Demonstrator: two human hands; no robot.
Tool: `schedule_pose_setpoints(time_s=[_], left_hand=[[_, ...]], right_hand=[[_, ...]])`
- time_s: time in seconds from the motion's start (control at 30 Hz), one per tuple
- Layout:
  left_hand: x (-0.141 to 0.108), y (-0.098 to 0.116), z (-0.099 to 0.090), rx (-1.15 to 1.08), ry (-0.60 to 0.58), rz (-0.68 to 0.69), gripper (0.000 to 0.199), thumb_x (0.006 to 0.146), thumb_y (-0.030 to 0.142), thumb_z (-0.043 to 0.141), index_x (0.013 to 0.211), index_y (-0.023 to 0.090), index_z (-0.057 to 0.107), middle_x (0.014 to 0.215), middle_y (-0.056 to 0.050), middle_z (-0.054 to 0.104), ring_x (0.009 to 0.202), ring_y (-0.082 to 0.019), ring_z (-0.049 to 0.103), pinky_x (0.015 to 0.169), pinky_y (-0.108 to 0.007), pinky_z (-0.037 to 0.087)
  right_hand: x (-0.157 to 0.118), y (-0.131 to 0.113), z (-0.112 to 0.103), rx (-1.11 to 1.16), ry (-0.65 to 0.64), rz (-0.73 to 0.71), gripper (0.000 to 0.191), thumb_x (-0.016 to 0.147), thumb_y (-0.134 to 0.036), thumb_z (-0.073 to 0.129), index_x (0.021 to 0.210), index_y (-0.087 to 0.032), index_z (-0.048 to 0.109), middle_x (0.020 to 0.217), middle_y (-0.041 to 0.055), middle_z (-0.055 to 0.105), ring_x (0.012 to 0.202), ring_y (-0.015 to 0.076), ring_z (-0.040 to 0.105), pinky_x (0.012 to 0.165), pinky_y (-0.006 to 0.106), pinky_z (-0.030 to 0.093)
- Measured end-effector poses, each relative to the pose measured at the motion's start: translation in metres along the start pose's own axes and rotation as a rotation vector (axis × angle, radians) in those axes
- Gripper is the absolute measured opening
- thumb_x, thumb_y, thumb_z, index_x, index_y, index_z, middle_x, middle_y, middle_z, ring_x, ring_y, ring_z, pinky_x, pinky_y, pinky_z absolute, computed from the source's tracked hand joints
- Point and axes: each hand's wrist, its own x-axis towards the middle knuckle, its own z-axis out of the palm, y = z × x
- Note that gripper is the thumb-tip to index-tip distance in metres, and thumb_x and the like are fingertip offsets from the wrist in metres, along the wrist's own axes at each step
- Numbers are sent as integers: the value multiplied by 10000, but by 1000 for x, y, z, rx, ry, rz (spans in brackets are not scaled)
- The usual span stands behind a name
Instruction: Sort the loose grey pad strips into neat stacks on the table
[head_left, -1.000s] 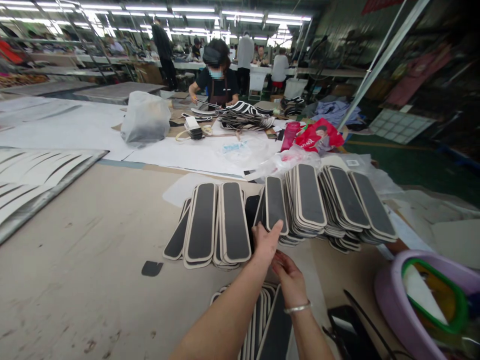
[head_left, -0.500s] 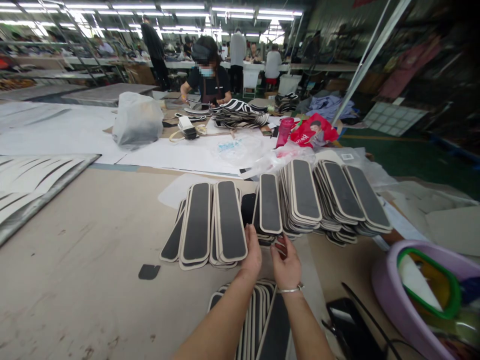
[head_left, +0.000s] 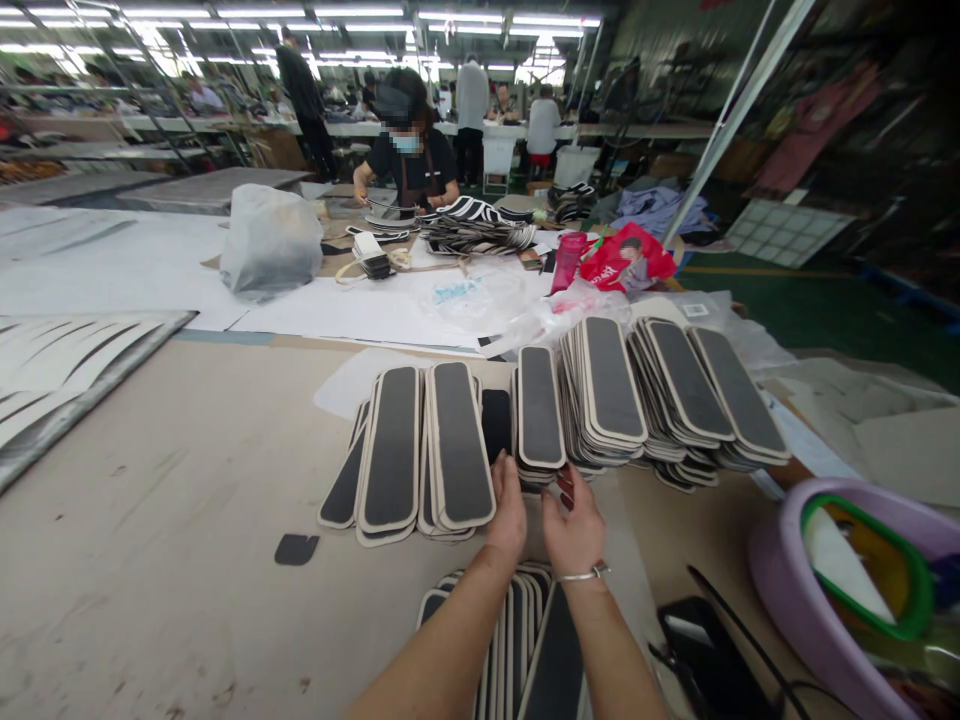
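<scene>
Stacks of long dark panels with pale rims lie in a row across the table. My left hand [head_left: 507, 505] is beside the lower right corner of one stack [head_left: 460, 445], its fingers stretched out. At the lower end of a smaller stack [head_left: 541, 405] is my right hand [head_left: 574, 520], fingers apart and partly curled near its lower right corner. A dark panel [head_left: 496, 425] lies between these two stacks. Under my forearms, more panels [head_left: 510, 640] stand fanned out near the front edge of the view.
A purple basin [head_left: 780, 590] stands at the right, with a black phone [head_left: 701, 650] and cable beside it. A small dark scrap [head_left: 296, 549] lies at left. Across the table, a person [head_left: 409, 165] works behind striped pieces [head_left: 480, 230], near a plastic bag [head_left: 270, 240].
The smaller stack's panels sit more evenly together, and more of the dark panel beside it shows. Both hands have barely moved. The view has shifted slightly.
</scene>
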Motion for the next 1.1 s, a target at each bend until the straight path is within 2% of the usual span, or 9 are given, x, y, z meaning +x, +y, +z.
schedule_pose_setpoints(time_s=[0.1,0.27,0.4,0.53,0.6,0.7,0.87,1.0,1.1], left_hand=[[-1,0,0,70,-46,112,602,895,549,267,1322,152,417,1433,-102,375,1342,-162,298,1134,-305,163],[-17,-17,-8,142,-17,140,589,900,516,286,1323,127,413,1442,-116,355,1353,-167,276,1146,-306,132],[-58,-47,-41,90,-46,147,531,892,494,342,1306,176,441,1420,-97,394,1323,-190,334,1138,-354,191],[-91,-63,-85,239,-110,198,521,804,441,555,1277,233,492,1442,-66,365,1376,-230,219,1153,-395,118],[-96,-61,-100,291,-133,168,526,806,415,559,1293,231,481,1446,-72,358,1372,-243,227,1147,-409,145],[-99,-47,-112,349,-295,196,443,842,369,516,1268,247,517,1385,-69,448,1312,-241,354,1123,-397,231],[-116,-21,-131,404,-520,279,298,865,338,473,1098,269,645,1112,-87,648,1053,-232,579,953,-368,426],[-136,-24,-155,287,-432,157,247,824,415,535,911,258,705,898,-87,686,876,-219,622,839,-349,463],[-144,-37,-168,48,-303,-157,328,727,521,629,845,219,682,830,-71,682,814,-200,630,794,-333,462]], right_hand=[[-9,1,-8,-82,5,-57,414,804,-290,491,1183,-122,497,1030,128,616,840,186,624,740,320,534],[-19,-1,-8,-180,-288,-252,266,848,-203,390,1030,-159,578,953,93,658,860,167,629,796,300,519],[-22,-10,5,-275,-509,-380,374,834,-150,395,1168,-160,562,1165,93,617,1050,163,575,908,272,468],[-22,-17,24,-442,-620,-427,557,770,-209,530,1305,-75,453,1328,168,489,1144,260,508,930,325,444],[-21,-21,34,-526,-644,-435,549,788,-193,511,1307,-30,441,1313,218,485,1125,292,513,925,363,432],[-18,-28,45,-640,-679,-456,456,800,-54,394,1238,17,502,1135,269,583,991,294,577,815,378,461],[-14,-36,48,-693,-776,-631,341,747,3,438,999,-57,659,904,195,658,846,260,594,704,331,455],[-14,-33,40,-684,-776,-705,255,768,-18,470,906,-101,667,865,148,657,813,235,597,667,304,455],[-24,-31,27,-683,-719,-685,217,794,-40,471,914,-119,634,868,129,645,788,220,605,642,291,464]])
